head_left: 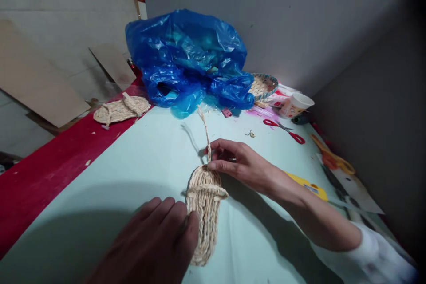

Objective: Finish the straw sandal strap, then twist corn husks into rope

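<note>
A small woven straw sandal point(206, 217) lies on the pale green table top, with a braided strap crossing its upper part. From its far end a twisted straw cord point(207, 135) stretches away, its tip bent over. My right hand point(233, 159) pinches the base of that cord between thumb and fingers, where it meets the sandal. With its fingers curled, my left hand point(159, 235) holds the sandal's left edge; the fingertips are partly hidden. A second straw sandal point(121, 110) with straps lies at the far left on the red cloth edge.
A large blue plastic bag point(189, 53) stands at the back. Right of it are a wicker basket point(264, 86), a paper cup point(297, 105) and red-handled scissors point(284, 130). A yellow flat item point(309, 186) lies beyond my right forearm, near orange-handled scissors point(333, 157).
</note>
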`<move>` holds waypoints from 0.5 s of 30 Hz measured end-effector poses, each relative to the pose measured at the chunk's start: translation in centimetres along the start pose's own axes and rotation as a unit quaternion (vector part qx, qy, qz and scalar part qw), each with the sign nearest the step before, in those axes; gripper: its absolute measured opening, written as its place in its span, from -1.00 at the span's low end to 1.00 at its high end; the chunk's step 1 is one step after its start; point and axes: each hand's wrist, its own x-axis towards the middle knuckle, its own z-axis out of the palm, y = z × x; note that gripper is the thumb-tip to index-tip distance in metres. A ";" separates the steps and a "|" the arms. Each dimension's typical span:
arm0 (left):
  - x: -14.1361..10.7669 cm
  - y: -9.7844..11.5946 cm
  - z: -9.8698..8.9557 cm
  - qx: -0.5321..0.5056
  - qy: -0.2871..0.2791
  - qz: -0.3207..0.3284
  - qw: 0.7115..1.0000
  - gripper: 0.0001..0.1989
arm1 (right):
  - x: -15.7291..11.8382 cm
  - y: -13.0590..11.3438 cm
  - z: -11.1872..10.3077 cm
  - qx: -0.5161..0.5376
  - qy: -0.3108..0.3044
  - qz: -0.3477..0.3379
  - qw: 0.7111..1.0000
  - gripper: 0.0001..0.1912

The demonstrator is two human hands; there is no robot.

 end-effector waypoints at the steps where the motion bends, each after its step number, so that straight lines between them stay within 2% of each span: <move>1: 0.1 -0.1 -0.2 -0.006 -0.012 0.004 1.000 -0.61 | 0.1 -0.1 -0.2 0.004 -0.005 0.001 1.000 -0.88; 5: 0.2 -0.5 -0.6 -0.021 -0.027 0.008 0.999 -0.62 | 0.5 -0.7 -0.5 0.022 -0.001 -0.006 1.000 -0.91; 9: -0.1 -0.5 -0.3 -0.024 -0.047 0.009 0.999 -0.61 | 0.1 -1.6 -0.4 0.044 0.043 -0.066 0.996 -0.90; 12: -0.3 -0.4 -0.1 -0.021 -0.053 0.001 0.998 -0.63 | -1.4 -2.2 0.2 -0.027 0.109 -0.117 0.987 -0.88; 15: -0.3 -0.5 -0.1 -0.029 -0.030 -0.023 0.999 -0.64 | -3.6 -2.3 1.4 -0.147 0.169 -0.185 0.957 -0.83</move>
